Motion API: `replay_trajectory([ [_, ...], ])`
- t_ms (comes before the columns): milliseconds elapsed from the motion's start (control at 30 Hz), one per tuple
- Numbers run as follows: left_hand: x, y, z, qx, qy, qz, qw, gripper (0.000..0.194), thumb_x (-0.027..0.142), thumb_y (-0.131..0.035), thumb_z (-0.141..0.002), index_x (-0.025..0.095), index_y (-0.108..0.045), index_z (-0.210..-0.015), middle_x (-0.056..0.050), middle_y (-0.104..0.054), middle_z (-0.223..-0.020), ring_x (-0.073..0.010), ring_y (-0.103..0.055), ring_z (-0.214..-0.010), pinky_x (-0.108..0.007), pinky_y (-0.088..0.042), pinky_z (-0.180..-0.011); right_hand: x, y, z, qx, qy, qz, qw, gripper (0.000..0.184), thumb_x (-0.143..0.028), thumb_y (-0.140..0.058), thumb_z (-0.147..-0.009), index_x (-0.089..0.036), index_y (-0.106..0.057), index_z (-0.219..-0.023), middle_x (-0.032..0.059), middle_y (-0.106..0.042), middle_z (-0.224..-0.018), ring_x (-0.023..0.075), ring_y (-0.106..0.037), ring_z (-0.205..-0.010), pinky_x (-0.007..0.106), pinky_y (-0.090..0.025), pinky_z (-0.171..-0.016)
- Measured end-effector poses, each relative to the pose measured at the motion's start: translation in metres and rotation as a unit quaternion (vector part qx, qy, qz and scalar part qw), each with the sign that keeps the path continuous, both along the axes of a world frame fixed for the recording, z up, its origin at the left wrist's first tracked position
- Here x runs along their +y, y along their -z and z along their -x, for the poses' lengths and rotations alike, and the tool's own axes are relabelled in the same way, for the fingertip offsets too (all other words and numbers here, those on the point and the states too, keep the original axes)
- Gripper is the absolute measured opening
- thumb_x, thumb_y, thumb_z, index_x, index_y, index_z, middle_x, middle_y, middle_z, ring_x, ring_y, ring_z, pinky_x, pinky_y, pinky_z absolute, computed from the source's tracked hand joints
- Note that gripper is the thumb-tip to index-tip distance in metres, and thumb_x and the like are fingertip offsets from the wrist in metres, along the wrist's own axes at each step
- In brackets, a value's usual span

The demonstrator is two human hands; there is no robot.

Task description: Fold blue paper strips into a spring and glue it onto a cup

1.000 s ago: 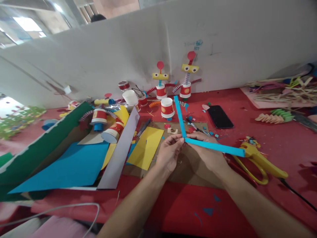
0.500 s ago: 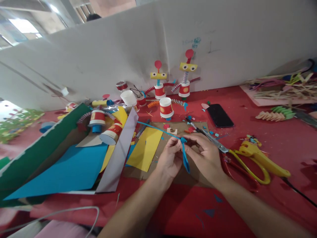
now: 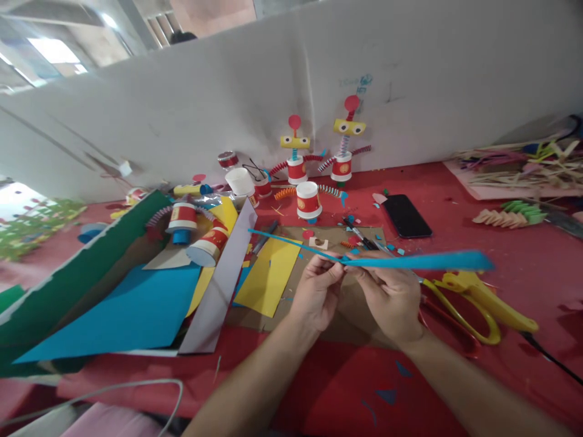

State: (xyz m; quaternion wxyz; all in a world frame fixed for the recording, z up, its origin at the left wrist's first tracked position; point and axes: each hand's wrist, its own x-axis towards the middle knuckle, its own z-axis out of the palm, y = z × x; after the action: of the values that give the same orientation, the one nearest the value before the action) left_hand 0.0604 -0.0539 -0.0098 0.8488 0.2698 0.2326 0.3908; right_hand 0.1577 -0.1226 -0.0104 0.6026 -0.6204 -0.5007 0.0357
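Both hands pinch a folded blue paper strip (image 3: 423, 261) at its crease, over a brown cardboard sheet (image 3: 350, 309) on the red table. My left hand (image 3: 317, 291) grips the crease from the left, my right hand (image 3: 387, 294) from the right. One arm of the strip runs right past the scissors, the other thin arm points left toward the grey card. Both hands are closed on the strip.
Yellow-handled scissors (image 3: 473, 300) lie right of my hands, a black phone (image 3: 406, 216) behind them. Paper-cup robot figures (image 3: 342, 155) stand against the white wall. Blue sheet (image 3: 122, 312), yellow sheet (image 3: 269, 273), grey card (image 3: 218, 291) and green board (image 3: 77, 273) lie left.
The strip's arms have swung: one that hung down toward me half a second ago now stretches out to the right. Both hands stay at the crease.
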Motion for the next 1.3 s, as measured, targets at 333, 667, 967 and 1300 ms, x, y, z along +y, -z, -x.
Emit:
replay_trajectory([
  [333,0.010,-0.013,0.008,0.152,0.026,-0.171,0.973,0.016,0.028,-0.072,-0.071,0.013,-0.072,-0.079,-0.006,-0.070,-0.073,-0.0158,-0.063,-0.070,-0.028,-0.049,-0.072,0.016,0.002,-0.015,0.357,-0.140,0.153,0.911,0.023,-0.039,-0.072,-0.070,-0.019,-0.073,-0.083,0.0031,-0.071,-0.073,0.0162,-0.063,-0.067,0.030,-0.051,-0.066],
  [667,0.018,-0.005,0.007,0.157,0.043,-0.009,0.987,0.015,0.022,-0.077,-0.063,0.010,-0.070,-0.067,-0.005,-0.068,-0.063,-0.0108,-0.062,-0.060,-0.021,-0.049,-0.062,0.016,-0.010,-0.029,0.398,-0.165,0.222,0.875,0.029,-0.044,-0.073,-0.064,-0.016,-0.073,-0.072,0.0053,-0.070,-0.067,0.0161,-0.063,-0.062,0.029,-0.051,-0.061],
  [967,0.018,-0.003,0.006,0.132,0.008,0.022,0.991,0.016,0.020,-0.080,-0.059,0.011,-0.067,-0.063,0.001,-0.061,-0.056,-0.0055,-0.054,-0.052,-0.017,-0.045,-0.055,0.010,-0.003,-0.012,-0.009,-0.066,0.126,0.990,0.017,-0.026,-0.065,-0.078,-0.023,-0.067,-0.094,0.0039,-0.071,-0.086,0.0188,-0.066,-0.074,0.032,-0.053,-0.071],
  [1300,0.013,-0.007,0.009,0.161,-0.002,-0.078,0.984,0.016,0.025,-0.079,-0.062,0.012,-0.073,-0.069,-0.005,-0.069,-0.068,-0.0111,-0.060,-0.063,-0.024,-0.048,-0.066,0.009,0.002,-0.013,-0.042,-0.023,0.104,0.993,0.010,-0.029,-0.062,-0.082,-0.024,-0.070,-0.086,0.0039,-0.073,-0.084,0.0210,-0.068,-0.076,0.032,-0.053,-0.069],
])
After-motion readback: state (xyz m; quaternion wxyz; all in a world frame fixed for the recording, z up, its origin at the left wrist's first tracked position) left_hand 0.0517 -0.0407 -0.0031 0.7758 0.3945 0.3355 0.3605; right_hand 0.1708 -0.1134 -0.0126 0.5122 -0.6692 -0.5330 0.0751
